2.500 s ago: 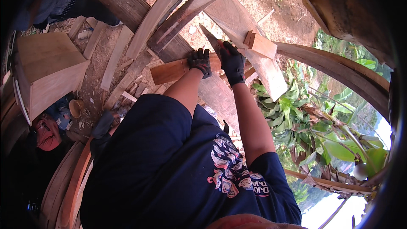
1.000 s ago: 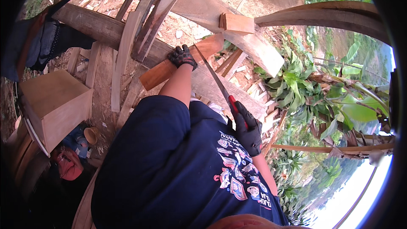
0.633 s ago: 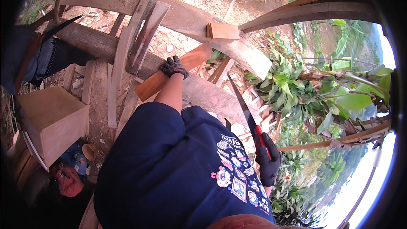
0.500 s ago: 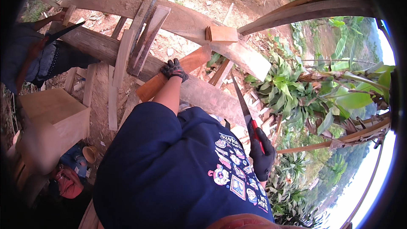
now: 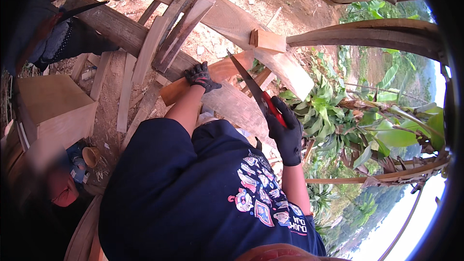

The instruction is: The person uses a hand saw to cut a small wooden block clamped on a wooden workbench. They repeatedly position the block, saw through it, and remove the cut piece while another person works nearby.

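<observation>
- Slantwise, the board runs lengthwise away and rightward.
- Left hand, nearer, rests spread on it.
- Right hand, right of it, grips the saw.

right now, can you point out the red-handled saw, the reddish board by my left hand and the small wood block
Saw (image 5: 250,82): head view, on the blade.
Reddish board (image 5: 232,66): head view, on its bare right part.
Wood block (image 5: 270,42): head view, on its side face.

ground: brown dirt
plants: green, leafy, right side
sky: bright white, lower right
box: plain wood, left
</observation>
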{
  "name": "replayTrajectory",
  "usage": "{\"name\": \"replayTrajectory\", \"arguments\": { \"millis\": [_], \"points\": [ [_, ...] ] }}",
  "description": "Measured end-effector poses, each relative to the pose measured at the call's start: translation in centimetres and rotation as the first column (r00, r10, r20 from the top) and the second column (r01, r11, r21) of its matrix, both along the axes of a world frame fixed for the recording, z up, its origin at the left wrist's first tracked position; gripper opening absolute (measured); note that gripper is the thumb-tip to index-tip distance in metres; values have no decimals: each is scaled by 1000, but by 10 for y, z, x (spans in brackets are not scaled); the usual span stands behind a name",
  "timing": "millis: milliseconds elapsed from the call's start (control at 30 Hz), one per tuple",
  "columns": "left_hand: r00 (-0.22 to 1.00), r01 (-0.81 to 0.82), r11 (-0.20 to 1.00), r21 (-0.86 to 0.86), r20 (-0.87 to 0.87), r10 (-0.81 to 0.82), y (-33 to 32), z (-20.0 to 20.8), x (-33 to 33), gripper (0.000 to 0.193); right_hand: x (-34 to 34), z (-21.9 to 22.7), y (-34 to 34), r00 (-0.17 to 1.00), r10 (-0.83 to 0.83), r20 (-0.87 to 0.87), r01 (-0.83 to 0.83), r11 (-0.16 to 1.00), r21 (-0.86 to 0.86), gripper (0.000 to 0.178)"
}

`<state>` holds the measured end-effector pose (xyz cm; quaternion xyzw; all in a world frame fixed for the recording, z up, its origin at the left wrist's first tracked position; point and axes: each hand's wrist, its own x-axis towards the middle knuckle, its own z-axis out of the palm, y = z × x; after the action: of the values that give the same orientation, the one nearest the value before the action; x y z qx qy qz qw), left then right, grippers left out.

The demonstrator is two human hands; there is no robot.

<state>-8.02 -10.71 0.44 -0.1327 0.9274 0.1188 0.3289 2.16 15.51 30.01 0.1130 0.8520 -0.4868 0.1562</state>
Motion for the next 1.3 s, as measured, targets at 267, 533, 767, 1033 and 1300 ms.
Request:
{"name": "replayTrajectory", "arguments": {
  "millis": [267,533,767,1033,1300],
  "points": [
    [997,-27,999,27,75,25,-7,-5,-4,128,-106,-74,-70,982,186,41,-189,980,63,52],
    [998,-37,999,40,50,35,1,-10,-6,120,-159,-142,-112,966,258,10,-254,942,217,47],
    [993,-116,991,63,37,114,1,-17,-5,117,-157,-147,-111,949,313,-28,-303,934,188,43],
    [983,-156,987,-26,-99,153,10,-30,0,106,-132,-161,-92,927,329,-180,-306,941,142,40],
    [989,-131,991,5,-66,131,10,-34,2,114,-131,-154,-86,944,308,-116,-295,948,115,37]
  ]
}}
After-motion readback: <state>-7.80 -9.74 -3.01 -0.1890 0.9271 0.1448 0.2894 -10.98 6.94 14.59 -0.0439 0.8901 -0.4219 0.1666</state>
